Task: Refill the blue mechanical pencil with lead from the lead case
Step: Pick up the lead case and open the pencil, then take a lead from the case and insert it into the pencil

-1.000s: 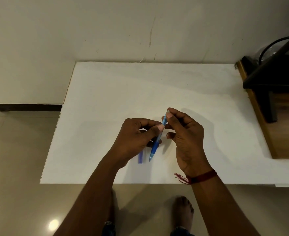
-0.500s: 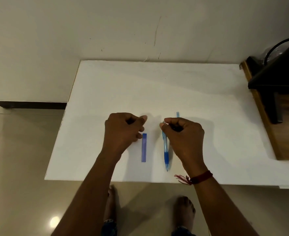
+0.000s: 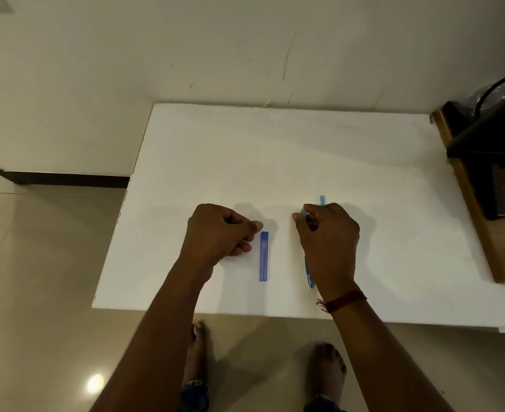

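The blue lead case lies flat on the white table, lengthwise toward me. My left hand rests just left of it with fingers curled, and nothing shows in its grip. The blue mechanical pencil lies to the right of the case, tip toward me and mostly hidden under my right hand. That hand's thumb and forefinger pinch the pencil's far end. A small light-blue piece lies on the table just beyond my right hand.
A wooden surface carrying a dark stand borders the table on the right. The wall runs along the table's far edge. The table's left and near edges drop to a tiled floor, where bare feet stand.
A second ago both hands held the pencil raised over the case. Now the pencil lies on the table under my right hand, and my left hand has moved left, uncovering the case.
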